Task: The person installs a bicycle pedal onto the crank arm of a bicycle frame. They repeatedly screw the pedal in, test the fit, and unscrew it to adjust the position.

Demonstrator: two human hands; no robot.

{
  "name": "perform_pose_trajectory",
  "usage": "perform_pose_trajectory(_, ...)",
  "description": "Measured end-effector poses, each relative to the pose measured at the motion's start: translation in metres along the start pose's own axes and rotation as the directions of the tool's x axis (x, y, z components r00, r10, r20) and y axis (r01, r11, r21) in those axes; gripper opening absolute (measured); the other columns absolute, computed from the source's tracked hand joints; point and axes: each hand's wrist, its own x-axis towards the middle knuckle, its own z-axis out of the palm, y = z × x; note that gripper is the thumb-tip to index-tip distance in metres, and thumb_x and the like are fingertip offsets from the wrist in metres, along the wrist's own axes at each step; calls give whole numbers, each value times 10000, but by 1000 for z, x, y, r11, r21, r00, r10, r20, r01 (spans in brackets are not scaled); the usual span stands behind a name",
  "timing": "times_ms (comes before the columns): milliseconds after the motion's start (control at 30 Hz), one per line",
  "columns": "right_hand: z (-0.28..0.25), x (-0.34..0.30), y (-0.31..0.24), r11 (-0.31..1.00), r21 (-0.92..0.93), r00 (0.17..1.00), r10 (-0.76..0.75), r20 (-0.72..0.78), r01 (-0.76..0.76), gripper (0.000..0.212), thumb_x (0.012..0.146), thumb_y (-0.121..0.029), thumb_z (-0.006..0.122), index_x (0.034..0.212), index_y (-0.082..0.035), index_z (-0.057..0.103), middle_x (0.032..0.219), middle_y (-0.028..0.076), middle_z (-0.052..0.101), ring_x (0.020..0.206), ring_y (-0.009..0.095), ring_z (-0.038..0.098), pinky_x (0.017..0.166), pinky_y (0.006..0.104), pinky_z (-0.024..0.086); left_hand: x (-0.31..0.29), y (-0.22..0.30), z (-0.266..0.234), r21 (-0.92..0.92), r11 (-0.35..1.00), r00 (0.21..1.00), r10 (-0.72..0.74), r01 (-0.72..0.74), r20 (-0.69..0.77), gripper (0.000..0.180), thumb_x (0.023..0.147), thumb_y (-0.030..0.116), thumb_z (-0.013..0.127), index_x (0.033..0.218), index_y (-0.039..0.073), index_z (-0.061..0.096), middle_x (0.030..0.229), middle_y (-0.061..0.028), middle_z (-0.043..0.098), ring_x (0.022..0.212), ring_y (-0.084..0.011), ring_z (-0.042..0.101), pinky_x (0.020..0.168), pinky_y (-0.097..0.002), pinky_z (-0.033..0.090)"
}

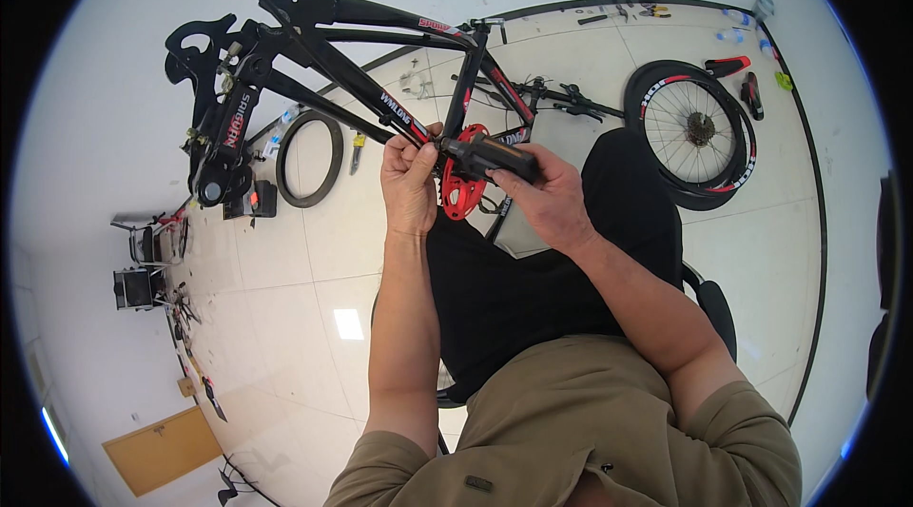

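A black bicycle frame [366, 79] with red and white markings stands in front of me, its black fork [233, 117] toward the left. My right hand [552, 203] is wrapped round a thick black screwdriver-like tool [499, 157]. The tool lies nearly level, its narrow end pointing left at the frame's lower tube. Beside that end, my left hand [411, 174] has thumb and fingers pinched together against the tube; whatever is between the fingertips is too small to make out. A red chainring [461, 198] sits just below the tool, partly covered by it.
On the floor at right lies a wheel [673, 131] near red-and-black parts [728, 66]. A handlebar [571, 100] lies beyond the frame, a loose tyre [333, 174] to the left. Hand tools [623, 12] lie along the far wall. My knees are close under the frame.
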Motion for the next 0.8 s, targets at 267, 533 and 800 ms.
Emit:
perform_pose_trajectory(267, 7, 0, -25, 981, -171, 994, -95, -46, 86, 232, 920, -71, 709, 1118, 18, 627, 881, 56, 682, 773, 83, 633, 682, 260, 517, -3, 8, 7, 108, 991, 996, -84, 82, 14, 340, 965, 21, 654, 1295, -15, 581, 1192, -110, 688, 1072, -151, 642, 978, -301, 507)
perform_pose_trajectory(533, -4, 21, -33, 914, -363, 978, -205, -32, 180, 295, 907, -112, 712, 1141, 24, 593, 904, 161, 689, 792, 225, 677, 723, 336, 530, 11, 39, 12, 163, 951, 960, -275, 263, 55, 379, 924, -17, 678, 1298, -19, 614, 1131, -78, 691, 1048, -163, 639, 961, -316, 499)
perform_pose_trajectory(800, -15, 37, -41, 602, -526, 796, -511, 325, 601, 270, 789, 58, 683, 1044, -29, 657, 948, 122, 662, 935, 328, 617, 821, 399, 515, 25, 35, 20, 273, 934, 967, -250, 231, 38, 128, 956, 73, 681, 1040, -20, 703, 917, -78, 734, 796, -132, 675, 748, -270, 550)
